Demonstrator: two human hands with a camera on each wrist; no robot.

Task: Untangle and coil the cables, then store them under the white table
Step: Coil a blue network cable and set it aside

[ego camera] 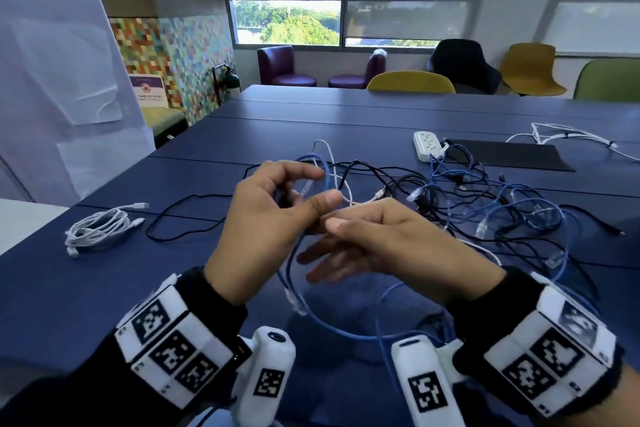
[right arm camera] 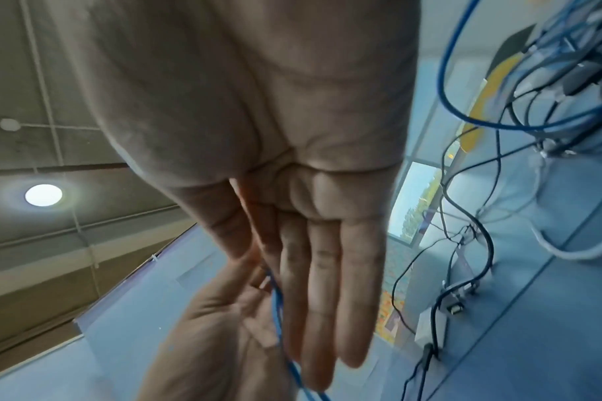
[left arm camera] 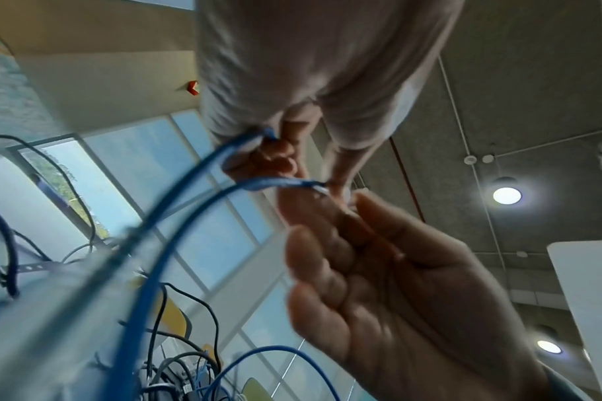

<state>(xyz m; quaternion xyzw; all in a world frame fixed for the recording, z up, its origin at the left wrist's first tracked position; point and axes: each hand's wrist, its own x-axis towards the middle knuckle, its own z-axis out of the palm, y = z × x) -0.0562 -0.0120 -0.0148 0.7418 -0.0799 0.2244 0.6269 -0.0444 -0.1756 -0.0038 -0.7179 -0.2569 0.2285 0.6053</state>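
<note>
Blue cable: one loop, held up over the table, hanging below both hands.
Left hand: thumb and curled fingers pinch the blue cable.
Right hand: thumb clamps the same cable against straight, close-set fingers.
White cable: coiled, on the table, left.
Tangle: blue, black and white cables, behind the hands, right.
Power strip: beyond the tangle, beside a black mat.

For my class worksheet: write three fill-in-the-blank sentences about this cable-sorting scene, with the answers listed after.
The cable in the left hand is coloured ____.
The coiled cable on the left side of the table is ____.
The nearest chair beyond the table is ____.
Missing words: blue, white, yellow.
</note>
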